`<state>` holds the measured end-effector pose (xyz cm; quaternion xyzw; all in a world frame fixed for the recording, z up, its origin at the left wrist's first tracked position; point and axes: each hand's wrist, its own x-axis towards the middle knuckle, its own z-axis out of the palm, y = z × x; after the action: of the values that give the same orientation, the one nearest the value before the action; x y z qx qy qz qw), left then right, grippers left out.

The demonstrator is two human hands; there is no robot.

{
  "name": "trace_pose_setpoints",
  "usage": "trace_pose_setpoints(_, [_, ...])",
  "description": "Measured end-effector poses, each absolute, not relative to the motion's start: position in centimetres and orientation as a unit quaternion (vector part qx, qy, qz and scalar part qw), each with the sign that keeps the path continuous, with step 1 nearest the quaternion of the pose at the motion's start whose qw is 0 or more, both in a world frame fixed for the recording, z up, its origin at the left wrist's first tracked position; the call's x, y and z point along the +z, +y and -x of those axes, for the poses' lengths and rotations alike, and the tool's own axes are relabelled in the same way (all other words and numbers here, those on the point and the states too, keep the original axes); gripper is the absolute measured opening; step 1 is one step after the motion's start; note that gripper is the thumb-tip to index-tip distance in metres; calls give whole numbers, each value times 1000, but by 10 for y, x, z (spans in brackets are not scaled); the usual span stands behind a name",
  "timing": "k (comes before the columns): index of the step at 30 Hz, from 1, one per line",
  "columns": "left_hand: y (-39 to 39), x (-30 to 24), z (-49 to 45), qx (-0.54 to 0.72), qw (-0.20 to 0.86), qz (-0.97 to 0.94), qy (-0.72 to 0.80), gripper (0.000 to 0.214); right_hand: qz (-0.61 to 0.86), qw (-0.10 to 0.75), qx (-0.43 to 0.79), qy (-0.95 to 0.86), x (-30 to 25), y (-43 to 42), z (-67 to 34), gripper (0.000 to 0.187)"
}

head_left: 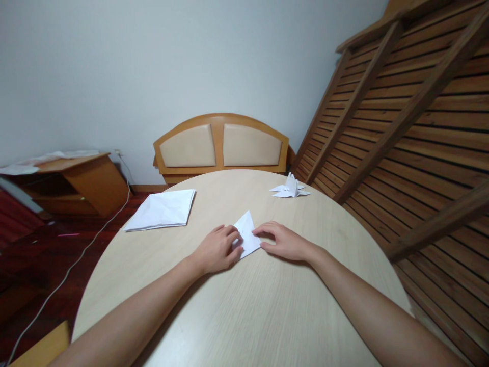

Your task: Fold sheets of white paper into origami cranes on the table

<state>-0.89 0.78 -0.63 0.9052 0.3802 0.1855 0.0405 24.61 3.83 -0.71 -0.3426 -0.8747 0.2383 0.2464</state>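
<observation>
A small folded white paper [246, 232] lies on the round light-wood table [244, 311] in front of me. My left hand [216, 250] rests on its left edge with fingers curled and pressing the paper down. My right hand [280, 242] touches the paper's right side, fingers bent with the tips on the fold. Both forearms lie over the table toward me.
A stack of white paper sheets [162, 210] lies at the table's far left. A finished folded paper figure [290, 187] sits at the far right edge. Beyond the table stand a wooden headboard [221, 145], a slatted bed frame [401, 117] leaning right, and a low cabinet [84, 183] left.
</observation>
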Motion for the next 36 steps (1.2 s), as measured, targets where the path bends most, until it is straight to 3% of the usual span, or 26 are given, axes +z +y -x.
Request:
trace_pose_setpoints(5, [12,-10,16,194,70,-915,346,23,305,215,210,-903,-3,38,-251,37])
trace_pose_setpoints(11, [13,-11,18,202,87,-914,340,27,277,218,154,-923,-1,38,-246,13])
trace_pose_setpoints(20, [14,-10,16,182,100,-929,307,32,313,201,120,-921,-1,36,-237,23])
trace_pose_setpoints(24, [14,-10,15,184,123,-927,302,33,352,224,124,-900,-5,36,-235,17])
trace_pose_setpoints(29, [12,-9,13,173,144,-924,309,39,372,253,121,-885,-13,39,-232,25])
trace_pose_setpoints(36, [12,-13,14,176,140,-937,268,47,379,249,79,-888,-17,41,-230,6])
